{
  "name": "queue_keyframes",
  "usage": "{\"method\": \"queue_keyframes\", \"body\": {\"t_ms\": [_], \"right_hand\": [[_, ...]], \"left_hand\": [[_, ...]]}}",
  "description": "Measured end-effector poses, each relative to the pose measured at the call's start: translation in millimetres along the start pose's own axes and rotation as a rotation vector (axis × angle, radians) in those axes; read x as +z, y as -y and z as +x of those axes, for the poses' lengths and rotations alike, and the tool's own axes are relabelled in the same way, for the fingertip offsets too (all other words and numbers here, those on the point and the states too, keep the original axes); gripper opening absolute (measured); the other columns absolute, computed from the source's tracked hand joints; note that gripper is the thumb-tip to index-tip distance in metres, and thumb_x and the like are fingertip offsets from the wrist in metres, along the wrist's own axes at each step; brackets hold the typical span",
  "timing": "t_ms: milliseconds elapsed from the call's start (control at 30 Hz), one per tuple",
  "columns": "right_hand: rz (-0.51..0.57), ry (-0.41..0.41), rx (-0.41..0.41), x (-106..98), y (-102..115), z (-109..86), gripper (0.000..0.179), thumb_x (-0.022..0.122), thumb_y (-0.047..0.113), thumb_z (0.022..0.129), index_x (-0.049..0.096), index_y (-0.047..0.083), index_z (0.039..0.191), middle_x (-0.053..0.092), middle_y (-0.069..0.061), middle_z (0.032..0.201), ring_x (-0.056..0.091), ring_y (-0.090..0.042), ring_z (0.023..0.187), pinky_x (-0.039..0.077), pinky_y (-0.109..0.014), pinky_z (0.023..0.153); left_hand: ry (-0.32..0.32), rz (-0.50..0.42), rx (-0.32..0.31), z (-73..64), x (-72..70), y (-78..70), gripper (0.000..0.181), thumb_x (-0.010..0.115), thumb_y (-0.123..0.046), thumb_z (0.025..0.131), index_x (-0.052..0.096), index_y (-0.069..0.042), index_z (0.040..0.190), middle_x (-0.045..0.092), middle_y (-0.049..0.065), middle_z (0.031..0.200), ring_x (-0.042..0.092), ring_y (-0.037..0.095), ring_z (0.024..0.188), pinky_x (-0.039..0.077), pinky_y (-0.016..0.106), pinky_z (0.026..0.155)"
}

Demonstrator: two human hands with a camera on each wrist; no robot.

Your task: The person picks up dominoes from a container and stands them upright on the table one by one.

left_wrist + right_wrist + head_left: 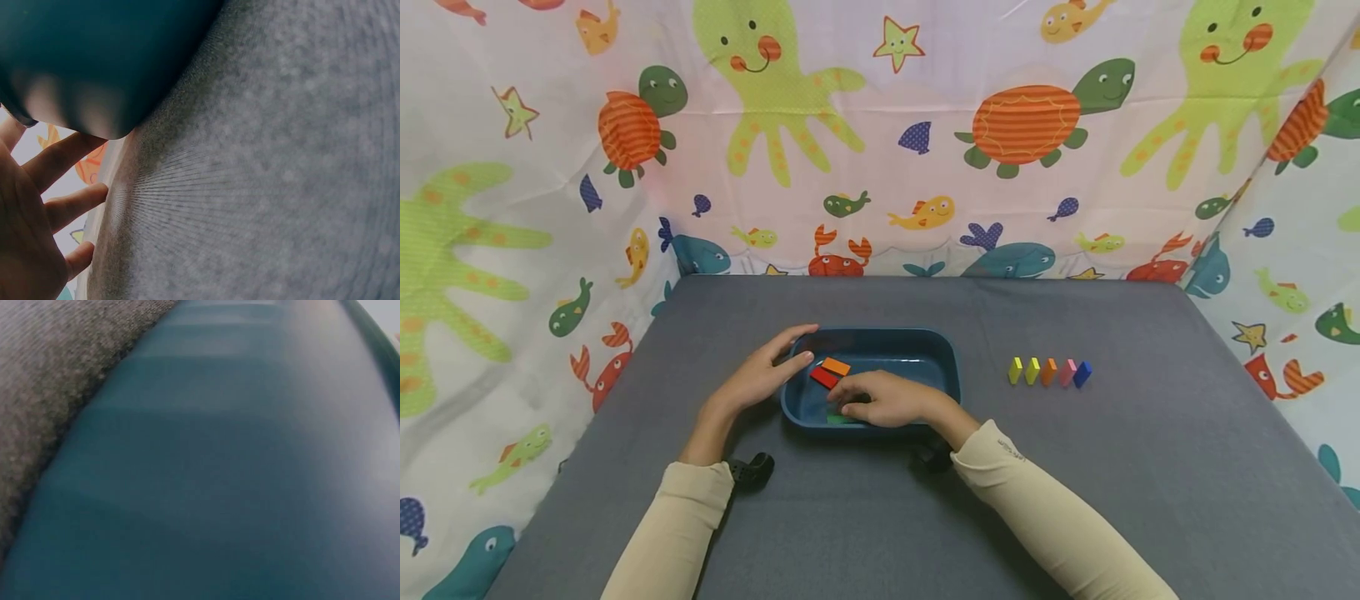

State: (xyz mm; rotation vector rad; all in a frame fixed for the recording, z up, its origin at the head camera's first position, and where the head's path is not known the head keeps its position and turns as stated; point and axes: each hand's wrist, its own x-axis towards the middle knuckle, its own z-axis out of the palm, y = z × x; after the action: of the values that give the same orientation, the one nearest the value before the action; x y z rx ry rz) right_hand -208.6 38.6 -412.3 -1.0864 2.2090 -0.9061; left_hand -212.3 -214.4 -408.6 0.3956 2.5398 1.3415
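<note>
A blue tray [880,429] stands on the grey table, with a red block [823,377], an orange block [836,367] and a green block [839,419] lying in its left part. My left hand [766,368] rests at the tray's left end, its thumb at the rim and its fingers extended. From the left wrist view, the left hand [31,212] has spread fingers beside the tray's outer wall [106,69]. Inside the tray, my right hand [883,398] bends over the green block, a gap showing between thumb and index finger. The right wrist view shows only the tray's wall [206,450] and cloth.
Right of the tray, several small blocks stand upright in a row: yellow ones [1015,371], an orange block [1048,372], a pink block [1067,372] and a blue block [1082,374]. A curtain [925,142] with sea animals borders the table [850,517] at the back and sides.
</note>
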Motion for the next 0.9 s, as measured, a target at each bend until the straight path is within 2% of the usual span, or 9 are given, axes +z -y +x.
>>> {"method": "queue_keyframes", "body": {"t_ms": [267,433,600,900], "right_hand": [[0.045,0.042,-0.006,-1,1,-4.9,0.037,0.042,0.019,0.110,0.059,0.005,0.139,0.065,-0.009,0.137,0.061,-0.022,0.126,0.048,-0.042,0.111],[0.054,0.076,-0.005,-1,1,-7.1,0.039,0.040,0.024,0.111,0.058,0.006,0.141,0.065,-0.007,0.137,0.061,-0.018,0.126,0.047,-0.038,0.111],[0.068,0.102,0.008,-1,3,-9.4,0.041,0.040,0.028,0.111,0.056,0.007,0.143,0.063,-0.006,0.141,0.060,-0.018,0.130,0.047,-0.037,0.112],[0.152,0.113,0.024,0,-2,-10.0,0.040,0.042,0.031,0.110,0.059,0.011,0.141,0.062,-0.003,0.141,0.058,-0.016,0.130,0.046,-0.038,0.113]], "left_hand": [[-0.003,0.011,-0.009,-0.5,0.2,-1.0,0.055,0.054,-0.031,0.106,0.038,-0.020,0.157,0.029,0.011,0.167,0.025,0.046,0.153,0.026,0.070,0.119],[-0.018,0.005,-0.005,10.6,3.6,17.8,0.055,0.055,-0.031,0.106,0.038,-0.022,0.157,0.029,0.011,0.168,0.024,0.046,0.154,0.022,0.070,0.120],[-0.036,0.013,0.002,19.6,5.8,39.1,0.056,0.056,-0.040,0.104,0.038,-0.033,0.156,0.029,0.005,0.168,0.024,0.044,0.154,0.023,0.071,0.119],[-0.038,0.038,0.019,20.0,5.3,43.8,0.055,0.057,-0.046,0.102,0.039,-0.040,0.154,0.030,0.002,0.168,0.027,0.044,0.153,0.027,0.073,0.116]]}}
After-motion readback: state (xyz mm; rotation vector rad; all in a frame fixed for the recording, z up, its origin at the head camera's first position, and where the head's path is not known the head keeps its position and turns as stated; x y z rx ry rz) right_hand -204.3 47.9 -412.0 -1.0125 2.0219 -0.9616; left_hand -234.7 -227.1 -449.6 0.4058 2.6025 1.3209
